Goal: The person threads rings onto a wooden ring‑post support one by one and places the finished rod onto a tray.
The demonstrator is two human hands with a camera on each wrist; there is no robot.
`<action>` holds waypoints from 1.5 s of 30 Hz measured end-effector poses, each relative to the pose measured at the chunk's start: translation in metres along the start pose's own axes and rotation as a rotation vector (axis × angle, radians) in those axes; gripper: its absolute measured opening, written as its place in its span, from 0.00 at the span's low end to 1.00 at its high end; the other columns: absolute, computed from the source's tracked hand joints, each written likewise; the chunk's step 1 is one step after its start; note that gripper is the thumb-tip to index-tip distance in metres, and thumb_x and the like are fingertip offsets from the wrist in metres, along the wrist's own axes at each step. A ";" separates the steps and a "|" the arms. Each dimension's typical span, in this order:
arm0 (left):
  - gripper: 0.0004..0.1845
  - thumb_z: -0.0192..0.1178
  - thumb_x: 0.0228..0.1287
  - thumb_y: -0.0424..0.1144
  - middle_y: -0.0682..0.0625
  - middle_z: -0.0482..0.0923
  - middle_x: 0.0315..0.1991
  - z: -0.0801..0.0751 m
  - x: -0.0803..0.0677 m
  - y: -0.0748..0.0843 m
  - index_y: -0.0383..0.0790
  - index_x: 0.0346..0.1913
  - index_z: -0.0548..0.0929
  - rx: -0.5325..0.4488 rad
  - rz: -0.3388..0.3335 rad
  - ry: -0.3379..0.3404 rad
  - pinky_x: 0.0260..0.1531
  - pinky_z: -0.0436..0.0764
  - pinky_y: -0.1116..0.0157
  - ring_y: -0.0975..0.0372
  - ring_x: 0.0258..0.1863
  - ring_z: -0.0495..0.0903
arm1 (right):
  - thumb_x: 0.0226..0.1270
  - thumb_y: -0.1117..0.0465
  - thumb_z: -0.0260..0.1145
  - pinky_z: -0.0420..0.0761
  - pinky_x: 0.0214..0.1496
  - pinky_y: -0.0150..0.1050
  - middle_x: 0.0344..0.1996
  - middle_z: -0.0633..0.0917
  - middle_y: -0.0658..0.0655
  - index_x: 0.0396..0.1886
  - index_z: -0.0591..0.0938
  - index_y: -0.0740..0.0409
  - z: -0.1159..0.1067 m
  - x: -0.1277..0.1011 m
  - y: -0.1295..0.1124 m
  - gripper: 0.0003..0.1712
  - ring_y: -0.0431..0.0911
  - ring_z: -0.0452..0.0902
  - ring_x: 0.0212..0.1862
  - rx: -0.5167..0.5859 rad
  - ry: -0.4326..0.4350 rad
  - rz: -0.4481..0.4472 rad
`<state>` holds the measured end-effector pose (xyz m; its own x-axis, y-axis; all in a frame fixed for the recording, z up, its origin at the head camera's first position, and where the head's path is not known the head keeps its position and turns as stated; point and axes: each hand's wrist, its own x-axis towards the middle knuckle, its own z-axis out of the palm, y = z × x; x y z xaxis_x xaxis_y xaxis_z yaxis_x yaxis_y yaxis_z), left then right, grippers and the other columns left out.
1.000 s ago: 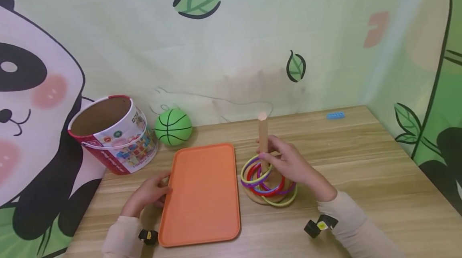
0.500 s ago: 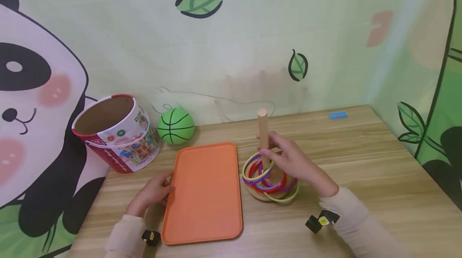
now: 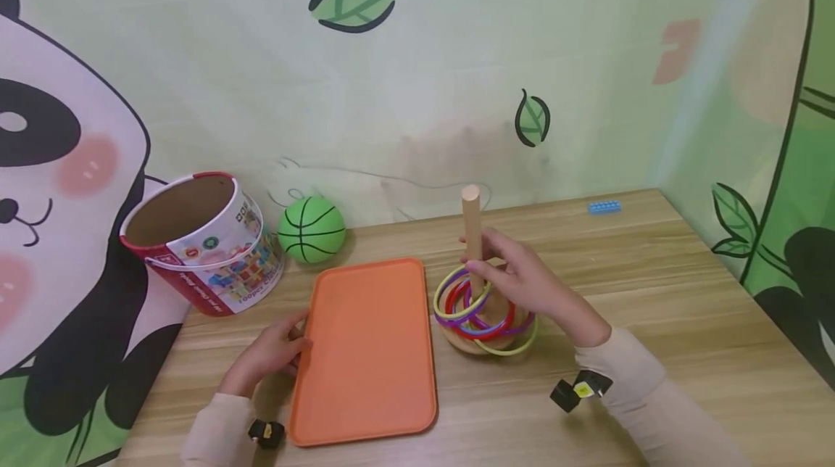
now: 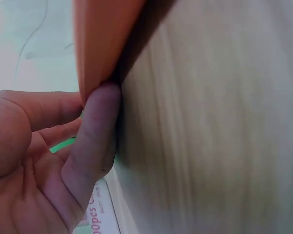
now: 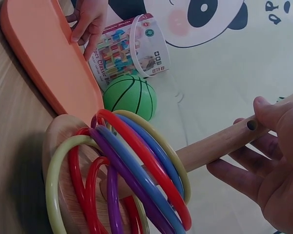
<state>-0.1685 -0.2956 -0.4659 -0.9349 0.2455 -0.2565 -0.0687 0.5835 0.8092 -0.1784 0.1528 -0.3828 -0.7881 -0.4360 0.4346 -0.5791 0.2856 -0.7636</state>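
In the head view my right hand [image 3: 525, 278] holds the upright wooden post [image 3: 472, 220] of a ring-toss stand between thumb and fingers. Several thin rings [image 3: 499, 337] in red, purple, blue and yellow-green hang loosely around the post, above a round wooden base [image 5: 63, 134]. Whether that base touches the table I cannot tell. My left hand [image 3: 269, 351] pinches the left edge of an orange tray [image 3: 365, 351]. In the left wrist view the thumb [image 4: 100, 114] presses on the rim of the tray [image 4: 100, 44], with the index finger opposite.
A cardboard block bucket [image 3: 215, 249] with a white handle stands tilted at the back left. Beside it sits a green ball [image 3: 312, 230]. Near the back right edge of the wooden table [image 3: 685, 307] lies a blue toy brick [image 3: 604, 207]. A printed cloth wall [image 3: 424, 75] rises behind.
My right hand, the post and its rings have shifted a little upward in the head view, away from me. My left hand and the tray stay nearly where they were.
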 end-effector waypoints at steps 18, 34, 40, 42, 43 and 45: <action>0.35 0.57 0.74 0.25 0.39 0.80 0.35 0.029 0.016 0.022 0.25 0.80 0.58 -0.015 0.006 -0.017 0.25 0.89 0.54 0.56 0.24 0.85 | 0.77 0.73 0.63 0.88 0.49 0.45 0.46 0.90 0.61 0.64 0.78 0.66 -0.008 0.006 -0.005 0.18 0.53 0.87 0.48 0.048 0.002 -0.048; 0.37 0.55 0.72 0.23 0.42 0.79 0.29 0.060 0.038 0.044 0.28 0.81 0.56 -0.036 0.095 -0.060 0.21 0.88 0.54 0.57 0.20 0.85 | 0.78 0.70 0.63 0.88 0.51 0.46 0.47 0.90 0.58 0.64 0.78 0.64 -0.011 0.006 -0.012 0.18 0.52 0.86 0.49 0.021 -0.001 -0.024; 0.36 0.53 0.72 0.22 0.41 0.80 0.31 0.076 0.045 0.055 0.28 0.81 0.55 -0.059 0.094 -0.085 0.23 0.88 0.54 0.57 0.22 0.85 | 0.77 0.71 0.64 0.88 0.50 0.47 0.47 0.90 0.60 0.65 0.78 0.65 -0.012 0.005 -0.012 0.19 0.52 0.87 0.48 0.023 0.001 -0.038; 0.36 0.53 0.72 0.22 0.40 0.80 0.31 0.083 0.047 0.058 0.28 0.80 0.55 -0.069 0.096 -0.096 0.23 0.89 0.54 0.56 0.22 0.86 | 0.77 0.71 0.64 0.88 0.50 0.46 0.47 0.90 0.61 0.65 0.78 0.65 -0.013 0.003 -0.012 0.19 0.54 0.87 0.49 0.029 0.004 -0.031; 0.36 0.52 0.72 0.22 0.40 0.80 0.32 0.086 0.047 0.060 0.27 0.80 0.55 -0.076 0.099 -0.101 0.24 0.89 0.54 0.56 0.22 0.86 | 0.77 0.71 0.64 0.88 0.49 0.46 0.47 0.90 0.61 0.65 0.78 0.65 -0.013 0.002 -0.012 0.20 0.55 0.87 0.49 0.032 0.006 -0.028; 0.35 0.52 0.73 0.22 0.39 0.80 0.32 0.092 0.049 0.064 0.26 0.80 0.55 -0.087 0.103 -0.107 0.24 0.89 0.54 0.56 0.22 0.85 | 0.77 0.72 0.63 0.88 0.49 0.46 0.47 0.90 0.62 0.66 0.77 0.66 -0.013 0.001 -0.012 0.20 0.56 0.88 0.49 0.034 0.011 -0.024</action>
<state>-0.1864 -0.1748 -0.4752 -0.8962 0.3846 -0.2210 -0.0085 0.4832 0.8755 -0.1752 0.1604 -0.3671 -0.7762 -0.4326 0.4586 -0.5908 0.2453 -0.7686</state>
